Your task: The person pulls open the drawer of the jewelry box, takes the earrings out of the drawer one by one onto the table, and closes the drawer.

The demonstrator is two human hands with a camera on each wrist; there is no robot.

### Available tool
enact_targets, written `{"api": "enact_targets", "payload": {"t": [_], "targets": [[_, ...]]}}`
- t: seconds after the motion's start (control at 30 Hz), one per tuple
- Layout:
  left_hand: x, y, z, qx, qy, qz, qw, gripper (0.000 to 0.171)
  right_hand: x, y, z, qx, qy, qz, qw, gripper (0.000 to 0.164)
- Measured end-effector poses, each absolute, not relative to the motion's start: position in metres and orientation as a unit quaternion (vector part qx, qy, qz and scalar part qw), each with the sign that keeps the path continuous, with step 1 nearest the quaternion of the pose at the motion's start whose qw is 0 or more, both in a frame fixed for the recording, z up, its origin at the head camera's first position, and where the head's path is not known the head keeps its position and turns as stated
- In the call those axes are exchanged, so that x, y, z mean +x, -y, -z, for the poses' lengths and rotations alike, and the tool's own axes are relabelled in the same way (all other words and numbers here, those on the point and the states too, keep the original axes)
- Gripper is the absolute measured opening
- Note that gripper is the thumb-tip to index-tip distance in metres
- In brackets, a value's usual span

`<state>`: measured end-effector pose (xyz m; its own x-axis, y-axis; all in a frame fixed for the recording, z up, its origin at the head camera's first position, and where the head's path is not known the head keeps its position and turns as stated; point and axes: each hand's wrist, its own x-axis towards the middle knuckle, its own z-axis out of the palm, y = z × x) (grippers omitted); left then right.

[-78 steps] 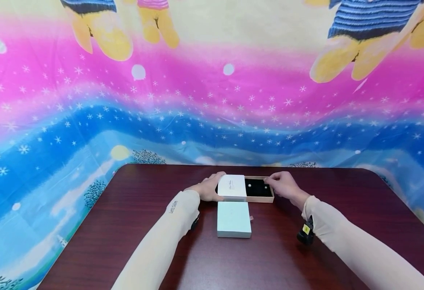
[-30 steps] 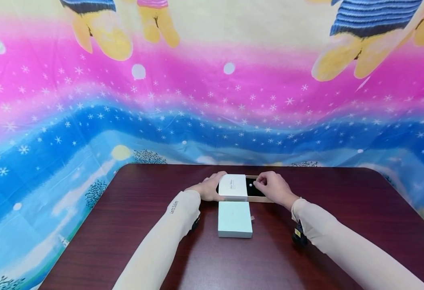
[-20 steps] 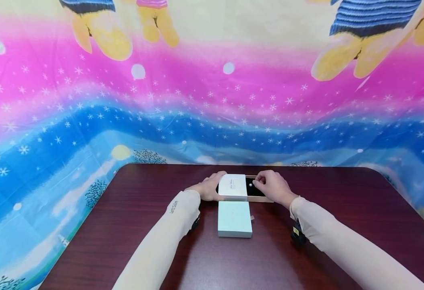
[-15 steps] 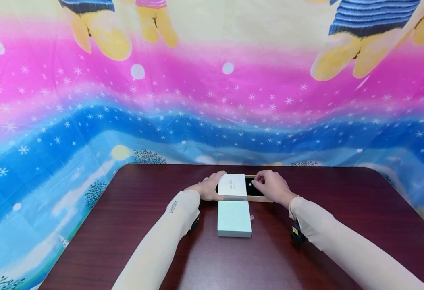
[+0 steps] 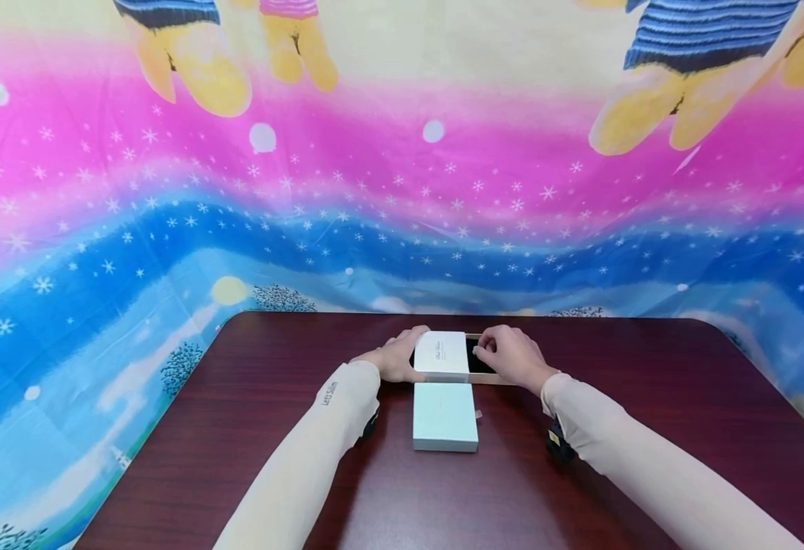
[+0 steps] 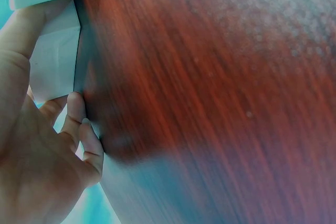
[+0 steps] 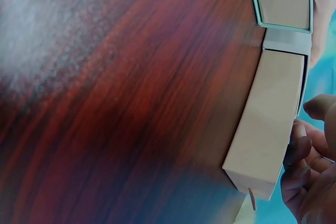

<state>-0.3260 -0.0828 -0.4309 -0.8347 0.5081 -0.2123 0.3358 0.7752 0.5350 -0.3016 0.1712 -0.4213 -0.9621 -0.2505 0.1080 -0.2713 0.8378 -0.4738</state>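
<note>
A white slide-out jewelry box lies near the back of the table, its printed sleeve (image 5: 441, 351) gripped by my left hand (image 5: 397, 356), thumb along the front side and fingers behind. From the sleeve's right end sticks out a beige drawer (image 7: 262, 108) with a black insert (image 5: 472, 365). Over the drawer hovers my right hand (image 5: 510, 353), fingers curled, thumb and index fingertips at a small white pearl stud on the insert. I cannot tell whether they pinch the stud. The rest of the insert is hidden beneath this hand.
A mint-green box (image 5: 445, 412) with a small ribbon tab (image 5: 479, 414) on its right lies directly in front of the white box. Both rest on a dark red wooden table (image 5: 271, 458). A colourful printed cloth (image 5: 402, 191) hangs behind the table's far edge.
My right hand has moved left from the drawer's far right corner to the pearl stud by the sleeve, covering the second stud seen earlier. My left hand has stayed on the sleeve.
</note>
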Motion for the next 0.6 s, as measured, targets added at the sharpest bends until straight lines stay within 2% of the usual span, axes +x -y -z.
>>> {"api": "enact_targets", "payload": {"t": [0.6], "targets": [[-0.3265, 0.0823, 0.4313, 0.229, -0.927, -0.246, 0.168, 0.095, -0.3018, -0.1674, 0.4251, 0.141, 0.961, -0.237, 0.011, 0.016]]}}
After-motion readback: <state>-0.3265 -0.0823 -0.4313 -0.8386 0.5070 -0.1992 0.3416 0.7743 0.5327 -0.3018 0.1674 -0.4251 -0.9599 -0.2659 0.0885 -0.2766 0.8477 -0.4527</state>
